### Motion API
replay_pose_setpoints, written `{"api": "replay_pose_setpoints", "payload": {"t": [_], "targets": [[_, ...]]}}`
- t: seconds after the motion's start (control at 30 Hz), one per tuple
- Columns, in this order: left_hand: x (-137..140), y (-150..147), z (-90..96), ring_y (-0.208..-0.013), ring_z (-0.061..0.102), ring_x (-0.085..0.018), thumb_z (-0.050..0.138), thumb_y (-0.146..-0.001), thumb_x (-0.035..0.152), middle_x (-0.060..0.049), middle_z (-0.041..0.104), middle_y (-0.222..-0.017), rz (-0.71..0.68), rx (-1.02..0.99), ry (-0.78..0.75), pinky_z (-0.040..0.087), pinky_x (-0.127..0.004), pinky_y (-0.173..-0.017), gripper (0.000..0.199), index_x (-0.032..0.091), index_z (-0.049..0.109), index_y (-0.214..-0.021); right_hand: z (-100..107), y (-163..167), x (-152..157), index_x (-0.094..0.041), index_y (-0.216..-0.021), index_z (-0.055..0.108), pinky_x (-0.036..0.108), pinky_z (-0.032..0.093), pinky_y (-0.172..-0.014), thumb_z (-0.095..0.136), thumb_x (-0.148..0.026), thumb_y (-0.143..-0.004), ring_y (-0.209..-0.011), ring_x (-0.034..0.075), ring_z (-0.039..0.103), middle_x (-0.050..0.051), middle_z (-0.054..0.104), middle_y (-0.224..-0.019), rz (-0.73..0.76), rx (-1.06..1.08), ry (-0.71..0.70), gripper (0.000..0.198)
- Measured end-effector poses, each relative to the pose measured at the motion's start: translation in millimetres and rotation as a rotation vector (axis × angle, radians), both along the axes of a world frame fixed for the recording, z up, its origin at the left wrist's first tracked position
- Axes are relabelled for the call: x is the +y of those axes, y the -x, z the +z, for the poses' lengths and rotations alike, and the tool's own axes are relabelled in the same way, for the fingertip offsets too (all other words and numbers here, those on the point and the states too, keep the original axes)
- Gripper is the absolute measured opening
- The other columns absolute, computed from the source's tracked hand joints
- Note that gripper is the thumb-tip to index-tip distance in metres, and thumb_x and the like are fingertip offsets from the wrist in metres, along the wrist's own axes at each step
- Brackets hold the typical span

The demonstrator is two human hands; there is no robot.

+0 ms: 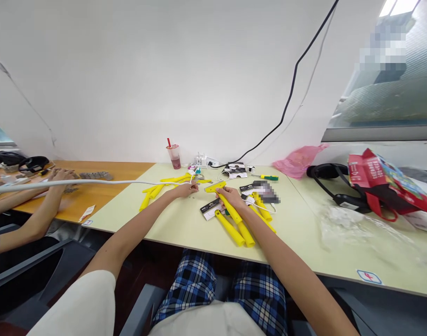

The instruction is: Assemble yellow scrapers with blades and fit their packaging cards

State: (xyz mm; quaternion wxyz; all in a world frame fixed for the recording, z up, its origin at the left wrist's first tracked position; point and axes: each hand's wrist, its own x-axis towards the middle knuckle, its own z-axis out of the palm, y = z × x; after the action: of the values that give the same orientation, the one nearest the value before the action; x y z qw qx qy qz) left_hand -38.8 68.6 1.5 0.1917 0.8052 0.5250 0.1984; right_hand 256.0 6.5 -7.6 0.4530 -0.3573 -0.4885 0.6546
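My right hand (230,197) is wrapped round a yellow scraper (230,208), a T-shaped tool whose wide flat head points away from me. To its left, my left hand (187,189) hovers low over the table with its fingertips pinched; whatever they hold is too small to make out. Tiny dark bits (193,196) lie below those fingers. Several yellow handles (229,228) rest under and beside my right hand. A black-and-white card (210,209) is partly beneath them. More yellow pieces (154,190) are piled beyond my left forearm.
A drink cup (174,157) with a red straw stands near the wall. A green-and-yellow screwdriver (269,177) lies behind the cards. Headphones (339,186), a pink bag (299,161) and clear plastic (356,228) occupy the right. A white cable (94,182) crosses the left; a co-worker's hands (61,176) are there.
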Motion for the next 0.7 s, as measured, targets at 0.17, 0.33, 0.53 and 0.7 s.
{"api": "replay_pose_setpoints", "payload": {"t": [0.17,0.33,0.53,0.7], "targets": [[-9.4,0.0,-5.1,-0.099,0.066,-0.030,0.059,-0.093,0.057,-0.012,0.072,-0.101,-0.018,0.026,-0.046,0.053,-0.043,-0.098,0.033,0.024,0.064,-0.091,1.8,-1.3,-1.5,-0.020,-0.081,0.066,0.022,0.046,-0.038,0.089,-0.042,-0.081,-0.046,0.009,0.054,0.002,0.075,-0.078,0.022,-0.003,0.001,0.031],[-16.7,-0.4,-3.8,-0.104,0.066,-0.032,0.055,-0.096,0.050,-0.014,0.070,-0.102,-0.006,0.015,-0.071,0.053,-0.047,-0.103,0.026,0.025,0.061,-0.091,5.9,-2.4,-3.5,-0.020,-0.077,0.065,0.023,0.048,-0.038,0.092,-0.039,-0.079,-0.046,0.009,0.055,0.003,0.076,-0.081,0.030,0.000,0.001,0.032],[-23.7,-10.9,-1.2,-0.106,0.065,-0.032,0.055,-0.097,0.051,-0.014,0.070,-0.108,0.054,-0.070,-0.090,0.053,-0.047,-0.103,0.028,0.024,0.060,-0.094,5.8,-2.2,-3.4,-0.020,-0.081,0.067,0.022,0.047,-0.037,0.088,-0.037,-0.084,-0.047,0.009,0.055,0.004,0.077,-0.083,0.016,0.005,0.011,0.027],[-34.1,-31.8,9.2,-0.093,0.064,-0.025,0.049,-0.101,0.060,-0.009,0.069,-0.100,0.084,-0.176,-0.072,0.055,-0.038,-0.085,0.040,0.022,0.063,-0.107,4.7,0.6,-1.3,-0.020,-0.082,0.067,0.022,0.045,-0.035,0.082,-0.035,-0.088,-0.044,0.008,0.052,0.002,0.075,-0.077,-0.028,0.016,0.035,0.023]]}}
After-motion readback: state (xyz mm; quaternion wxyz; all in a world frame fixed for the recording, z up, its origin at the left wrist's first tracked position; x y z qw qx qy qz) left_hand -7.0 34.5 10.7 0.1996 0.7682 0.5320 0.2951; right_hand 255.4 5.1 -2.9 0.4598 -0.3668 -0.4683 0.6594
